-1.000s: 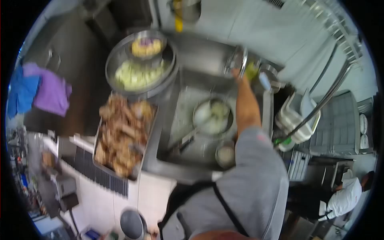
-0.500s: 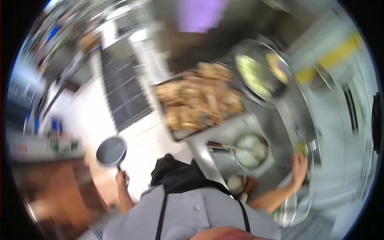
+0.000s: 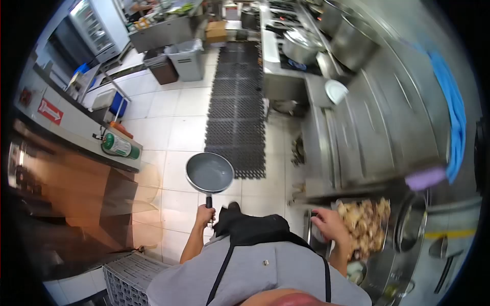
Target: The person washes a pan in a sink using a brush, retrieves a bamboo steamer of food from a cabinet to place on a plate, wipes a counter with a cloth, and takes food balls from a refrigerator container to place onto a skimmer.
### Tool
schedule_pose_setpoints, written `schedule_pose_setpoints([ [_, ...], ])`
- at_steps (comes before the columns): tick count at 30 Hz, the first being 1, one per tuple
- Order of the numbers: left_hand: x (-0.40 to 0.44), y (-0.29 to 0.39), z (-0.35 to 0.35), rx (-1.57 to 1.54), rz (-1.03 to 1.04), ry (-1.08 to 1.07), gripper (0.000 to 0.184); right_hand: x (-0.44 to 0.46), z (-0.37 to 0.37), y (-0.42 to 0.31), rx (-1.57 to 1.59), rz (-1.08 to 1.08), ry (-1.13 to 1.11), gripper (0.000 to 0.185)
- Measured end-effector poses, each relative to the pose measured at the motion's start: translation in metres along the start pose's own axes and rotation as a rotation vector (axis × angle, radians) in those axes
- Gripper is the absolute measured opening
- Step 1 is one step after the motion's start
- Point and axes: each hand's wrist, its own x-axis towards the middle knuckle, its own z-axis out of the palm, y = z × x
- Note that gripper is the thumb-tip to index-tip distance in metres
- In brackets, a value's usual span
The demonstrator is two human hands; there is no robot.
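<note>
My left hand [image 3: 205, 217] is closed around the black handle of a grey frying pan [image 3: 210, 173], held out over the tiled floor with its inside facing up. The pan looks bare inside. My right hand [image 3: 327, 223] hovers by the near-left edge of a tray of browned meat pieces [image 3: 365, 224], fingers loosely apart and nothing visible in them. Below that hand, a bowl with pale contents [image 3: 356, 273] is partly hidden by my forearm. Right of the meat stands a large round pan [image 3: 410, 222].
A black rubber mat [image 3: 236, 112] runs along the aisle ahead. Stoves with a big pot [image 3: 301, 47] line the right side. Ahead left are a grey bin [image 3: 186, 61] and a green cylinder [image 3: 120, 146]. A grey plastic crate [image 3: 130, 278] stands behind my left arm.
My view has swung to the right, toward the aisle. My right hand has left the far end of the counter and come near the meat tray. The frying pan stays in my left hand.
</note>
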Motion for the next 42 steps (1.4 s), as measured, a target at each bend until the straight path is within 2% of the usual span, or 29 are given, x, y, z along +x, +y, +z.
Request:
schedule_pose_setpoints([
  [1, 0.02, 0.017, -0.005, 0.052, -0.003, -0.007, 0.011, 0.036, 0.008, -0.007, -0.208, -0.013, 0.046, 0.033],
  [2, 0.032, 0.043, -0.01, 0.056, -0.029, -0.031, 0.011, 0.07, 0.011, -0.023, -0.265, 0.049, -0.029, 0.037],
  [3, 0.044, 0.07, -0.014, 0.064, -0.054, -0.058, 0.011, 0.102, 0.015, -0.032, -0.262, 0.033, -0.036, 0.037],
  [6, 0.109, 0.133, -0.018, 0.062, -0.061, -0.062, 0.01, 0.206, 0.013, -0.051, -0.092, 0.051, -0.246, 0.036],
  [9, 0.191, 0.203, -0.02, 0.101, -0.021, -0.087, 0.008, 0.312, 0.008, -0.066, -0.197, 0.125, -0.232, 0.037],
  [10, 0.218, 0.232, -0.02, 0.097, -0.015, -0.086, 0.009, 0.351, 0.011, -0.057, -0.231, 0.087, -0.224, 0.037],
  [13, 0.306, 0.329, -0.024, 0.185, -0.01, -0.091, 0.01, 0.464, 0.003, -0.056, -0.184, 0.077, -0.239, 0.036],
  [14, 0.333, 0.367, -0.022, 0.182, -0.011, -0.068, 0.008, 0.496, -0.001, -0.057, -0.142, 0.138, -0.204, 0.036],
  [16, 0.393, 0.441, -0.022, 0.204, 0.029, -0.079, 0.009, 0.565, -0.015, -0.062, -0.205, 0.155, -0.298, 0.036],
  [17, 0.417, 0.48, -0.023, 0.247, 0.062, -0.069, 0.009, 0.585, -0.022, -0.066, -0.178, 0.186, -0.289, 0.036],
  [20, 0.489, 0.599, -0.017, 0.337, 0.181, -0.042, 0.012, 0.643, -0.038, -0.058, 0.251, 0.249, -0.076, 0.032],
  [22, 0.549, 0.678, -0.005, 0.373, 0.279, -0.084, 0.022, 0.67, -0.033, -0.045, 0.216, 0.358, -0.14, 0.033],
  [25, 0.655, 0.798, 0.024, 0.422, 0.371, -0.137, 0.02, 0.716, -0.038, -0.039, 0.27, 0.639, -0.18, 0.036],
  [27, 0.721, 0.885, 0.053, 0.415, 0.502, -0.196, 0.013, 0.755, 0.027, 0.011, 0.077, 0.627, -0.22, 0.032],
  [29, 0.783, 0.976, 0.085, 0.405, 0.567, -0.271, 0.012, 0.808, 0.027, -0.004, 0.113, 0.718, -0.256, 0.031],
  [32, 0.882, 1.103, 0.139, 0.357, 0.686, -0.395, 0.008, 0.912, -0.01, -0.057, 0.245, 0.789, -0.207, 0.03],
  [34, 0.942, 1.183, 0.18, 0.37, 0.639, -0.545, 0.007, 0.982, -0.048, -0.094, 0.303, 0.784, -0.146, 0.029],
  [36, 0.967, 1.26, 0.227, 0.369, 0.717, -0.533, 0.011, 1.049, -0.095, -0.133, 0.352, 0.753, -0.097, 0.029],
  [39, 1.034, 1.357, 0.306, 0.356, 0.699, -0.684, 0.012, 1.148, -0.161, -0.173, 0.323, 0.656, -0.067, 0.028],
  [42, 1.087, 1.437, 0.374, 0.365, 0.705, -0.777, 0.013, 1.254, -0.24, -0.195, 0.109, 0.51, 0.002, 0.027],
])
